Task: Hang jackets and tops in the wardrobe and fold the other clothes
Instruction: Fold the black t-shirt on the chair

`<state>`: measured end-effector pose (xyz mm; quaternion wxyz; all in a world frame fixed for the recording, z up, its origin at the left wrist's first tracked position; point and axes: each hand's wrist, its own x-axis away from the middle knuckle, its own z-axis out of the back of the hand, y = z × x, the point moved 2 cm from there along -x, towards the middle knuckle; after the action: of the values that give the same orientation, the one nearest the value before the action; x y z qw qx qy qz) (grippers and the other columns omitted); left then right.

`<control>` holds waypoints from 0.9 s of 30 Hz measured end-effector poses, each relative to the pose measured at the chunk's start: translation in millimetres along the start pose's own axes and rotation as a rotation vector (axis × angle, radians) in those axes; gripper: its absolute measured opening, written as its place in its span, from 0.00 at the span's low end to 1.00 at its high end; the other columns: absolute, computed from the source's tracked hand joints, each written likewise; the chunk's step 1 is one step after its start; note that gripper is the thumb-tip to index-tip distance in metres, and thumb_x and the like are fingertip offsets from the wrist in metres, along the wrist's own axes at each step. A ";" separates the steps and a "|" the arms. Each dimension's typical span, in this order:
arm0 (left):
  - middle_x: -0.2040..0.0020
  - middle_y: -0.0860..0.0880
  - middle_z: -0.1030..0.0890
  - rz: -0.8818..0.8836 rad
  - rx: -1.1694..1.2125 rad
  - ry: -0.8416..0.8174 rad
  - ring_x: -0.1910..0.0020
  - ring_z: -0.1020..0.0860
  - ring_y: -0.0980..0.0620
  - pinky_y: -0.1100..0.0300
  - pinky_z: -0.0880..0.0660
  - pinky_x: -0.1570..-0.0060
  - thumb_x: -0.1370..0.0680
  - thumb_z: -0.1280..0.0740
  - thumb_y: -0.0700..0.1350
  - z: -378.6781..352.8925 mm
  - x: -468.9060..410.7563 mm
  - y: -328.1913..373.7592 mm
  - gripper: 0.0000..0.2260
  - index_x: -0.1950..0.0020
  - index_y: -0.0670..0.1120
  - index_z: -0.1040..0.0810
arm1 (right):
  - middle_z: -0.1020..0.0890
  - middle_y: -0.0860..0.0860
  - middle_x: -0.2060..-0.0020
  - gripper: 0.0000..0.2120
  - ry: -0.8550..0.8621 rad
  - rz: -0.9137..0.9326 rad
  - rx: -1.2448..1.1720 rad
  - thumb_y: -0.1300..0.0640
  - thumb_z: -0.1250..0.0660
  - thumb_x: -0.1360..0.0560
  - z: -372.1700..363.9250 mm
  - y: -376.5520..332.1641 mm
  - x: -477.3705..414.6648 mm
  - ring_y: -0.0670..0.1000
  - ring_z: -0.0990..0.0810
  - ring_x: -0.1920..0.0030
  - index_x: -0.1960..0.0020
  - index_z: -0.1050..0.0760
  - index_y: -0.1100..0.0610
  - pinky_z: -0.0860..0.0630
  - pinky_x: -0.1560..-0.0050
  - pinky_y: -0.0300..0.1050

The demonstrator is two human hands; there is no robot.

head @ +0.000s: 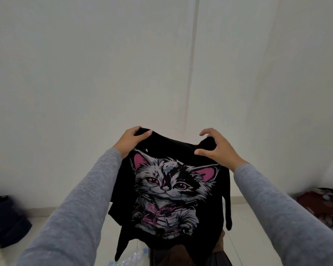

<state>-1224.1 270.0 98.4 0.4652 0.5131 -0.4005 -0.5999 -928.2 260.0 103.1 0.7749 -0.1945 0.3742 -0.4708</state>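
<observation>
A black T-shirt (171, 192) with a grey and pink kitten print hangs in front of me, print facing the camera. My left hand (132, 141) grips its top left corner, thumb over the front of the cloth. At the top right, my right hand (215, 146) holds the shirt's edge with thumb below and fingers curved above it. Both arms wear grey sleeves. The shirt's lower part droops over something dark near my legs.
A white wall fills the view ahead. Dark clothes (6, 221) lie on the floor at the left. A heap of dark red and patterned clothes (323, 206) lies at the right. A clear plastic bottle (131, 258) lies on the light floor below the shirt.
</observation>
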 end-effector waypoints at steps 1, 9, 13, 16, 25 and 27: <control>0.57 0.46 0.18 -0.006 -0.014 0.015 0.58 0.19 0.49 0.55 0.23 0.52 0.24 0.31 0.47 1.8 -0.9 1.1 0.08 0.53 0.43 0.23 | 0.26 0.41 0.46 0.21 -0.024 0.027 0.012 0.44 0.25 0.35 -1.6 0.5 -1.1 0.46 0.28 0.42 0.47 0.30 0.42 0.32 0.40 0.45; 0.65 0.50 0.24 0.014 -0.071 0.115 0.65 0.25 0.51 0.62 0.29 0.64 0.22 0.35 0.46 10.3 -7.6 12.5 0.08 0.60 0.45 0.27 | 0.24 0.46 0.59 0.07 0.162 0.058 -0.041 0.52 0.35 0.23 -7.9 -4.5 -14.6 0.48 0.23 0.55 0.48 0.20 0.49 0.26 0.50 0.47; 0.65 0.50 0.25 -0.021 -0.237 0.153 0.65 0.27 0.51 0.60 0.31 0.62 0.20 0.38 0.48 12.8 -8.4 14.1 0.11 0.61 0.45 0.25 | 0.25 0.51 0.55 0.08 0.191 -0.037 -0.081 0.55 0.37 0.22 -4.1 -6.6 -22.2 0.48 0.26 0.54 0.48 0.20 0.56 0.32 0.54 0.33; 0.64 0.49 0.28 -0.091 -0.403 0.207 0.65 0.31 0.53 0.63 0.34 0.63 0.19 0.41 0.48 2.8 -10.2 20.6 0.13 0.57 0.40 0.26 | 0.21 0.56 0.58 0.09 0.279 -0.119 -0.128 0.59 0.39 0.21 -3.8 -4.9 -24.2 0.50 0.25 0.57 0.51 0.21 0.61 0.31 0.59 0.35; 0.59 0.50 0.23 -0.142 -0.791 -0.036 0.61 0.24 0.51 0.55 0.28 0.58 0.25 0.35 0.60 -32.6 -3.4 36.5 0.19 0.49 0.46 0.33 | 0.23 0.51 0.60 0.11 0.597 -0.212 -0.238 0.64 0.45 0.21 13.8 1.2 -18.7 0.49 0.25 0.59 0.51 0.25 0.60 0.32 0.63 0.32; 0.55 0.48 0.22 -0.128 -0.878 -0.132 0.58 0.23 0.49 0.53 0.26 0.58 0.29 0.27 0.54 -37.8 -0.3 29.5 0.22 0.46 0.48 0.36 | 0.23 0.54 0.53 0.12 0.645 -0.227 -0.190 0.63 0.46 0.20 15.0 5.2 -13.7 0.52 0.26 0.53 0.48 0.24 0.60 0.34 0.55 0.37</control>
<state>-1182.3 262.9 120.9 0.5743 0.2514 -0.1045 -0.7721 -917.6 273.7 114.9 0.5380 -0.1475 0.6177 -0.5543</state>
